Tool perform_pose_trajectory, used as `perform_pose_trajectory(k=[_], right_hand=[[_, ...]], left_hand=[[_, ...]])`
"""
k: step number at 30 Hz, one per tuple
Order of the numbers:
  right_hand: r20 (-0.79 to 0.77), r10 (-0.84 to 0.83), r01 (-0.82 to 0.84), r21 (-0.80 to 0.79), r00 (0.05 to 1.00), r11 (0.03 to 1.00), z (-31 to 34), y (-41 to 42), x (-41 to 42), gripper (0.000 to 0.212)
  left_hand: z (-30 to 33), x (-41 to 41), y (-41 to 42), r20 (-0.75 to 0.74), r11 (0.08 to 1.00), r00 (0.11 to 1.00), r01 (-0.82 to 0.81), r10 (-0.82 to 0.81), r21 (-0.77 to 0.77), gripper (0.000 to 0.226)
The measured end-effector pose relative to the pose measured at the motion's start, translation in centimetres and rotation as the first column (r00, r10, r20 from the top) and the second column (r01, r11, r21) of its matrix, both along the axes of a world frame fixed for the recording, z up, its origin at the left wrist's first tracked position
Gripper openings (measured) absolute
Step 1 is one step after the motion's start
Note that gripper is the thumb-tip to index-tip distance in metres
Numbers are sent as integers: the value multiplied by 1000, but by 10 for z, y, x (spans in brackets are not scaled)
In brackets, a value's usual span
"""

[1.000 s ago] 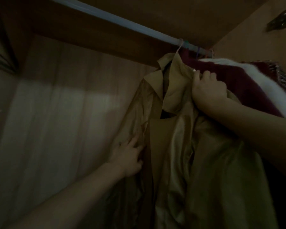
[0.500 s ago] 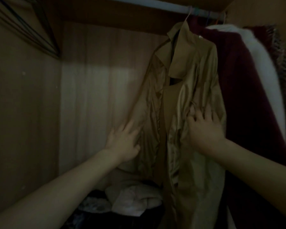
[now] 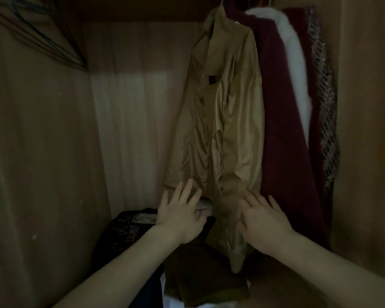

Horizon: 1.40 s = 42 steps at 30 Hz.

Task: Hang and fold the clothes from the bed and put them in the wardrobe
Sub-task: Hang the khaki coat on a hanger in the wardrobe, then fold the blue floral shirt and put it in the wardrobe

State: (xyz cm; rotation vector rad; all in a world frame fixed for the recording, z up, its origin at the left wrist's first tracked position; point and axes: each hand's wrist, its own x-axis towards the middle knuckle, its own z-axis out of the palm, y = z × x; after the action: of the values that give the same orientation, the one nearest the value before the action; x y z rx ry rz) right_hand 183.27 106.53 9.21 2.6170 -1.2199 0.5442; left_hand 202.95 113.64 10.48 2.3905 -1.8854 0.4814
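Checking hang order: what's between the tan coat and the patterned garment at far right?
Head view: a dark red garment with white fur trim hangs between tan coat and patterned garment.

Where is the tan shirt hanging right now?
In the head view, the tan shirt hangs right of centre in the wardrobe, just left of the dark red garment, with both open hands at its lower hem.
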Motion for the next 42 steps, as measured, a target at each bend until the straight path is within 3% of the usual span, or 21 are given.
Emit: perform_pose_trajectory(k=[12,24,35,42], right_hand=[[53,-202,199,60,978,978,9,112,-77,65],[-27,-469,467,166,883,869,-47,253,-182,68],[17,-733,722,155,680,674,-57,368,-337,69],[9,-886,870,186,463,456,-66,472,-466,66]], left_hand=[[13,-69,85,-20,977,977,214,-213,9,69],[-48,-189,151,-118,870,876,480,-468,112,70],[-45,-373,214,-92,607,611,792,-787,62,69],[-54,-520,278,-107,404,414,909,-904,98,69]])
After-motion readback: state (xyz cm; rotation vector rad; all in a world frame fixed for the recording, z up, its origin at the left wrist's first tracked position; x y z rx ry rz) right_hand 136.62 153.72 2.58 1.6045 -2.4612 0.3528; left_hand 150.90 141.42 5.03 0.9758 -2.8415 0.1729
